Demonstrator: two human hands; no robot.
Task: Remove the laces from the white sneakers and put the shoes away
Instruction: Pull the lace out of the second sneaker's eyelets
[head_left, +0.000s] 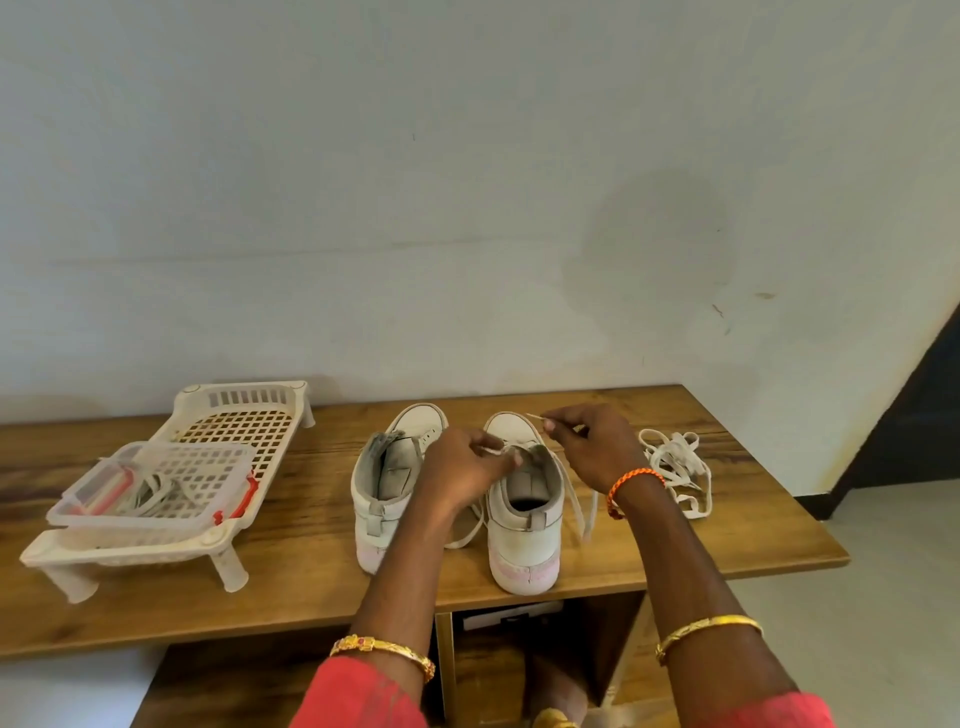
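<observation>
Now both hands (524, 457) on lace (576, 499)

I count 2 white sneakers: the left sneaker (387, 488) and the right sneaker (524, 499), both standing on 1 wooden table (291, 582). I see 2 laces: 1 loose lace (675, 470) heaped on the table and 1 threaded lace (576, 499) on the right sneaker. There is 1 white plastic rack (218, 447) and 1 clear lidded container (150, 480) on it. I have 2 hands in view, the left hand (467, 467) and the right hand (592, 444). I count 2 gold bangles, the left bangle (384, 649) and the right bangle (709, 629), plus 1 orange thread bracelet (631, 483).
</observation>
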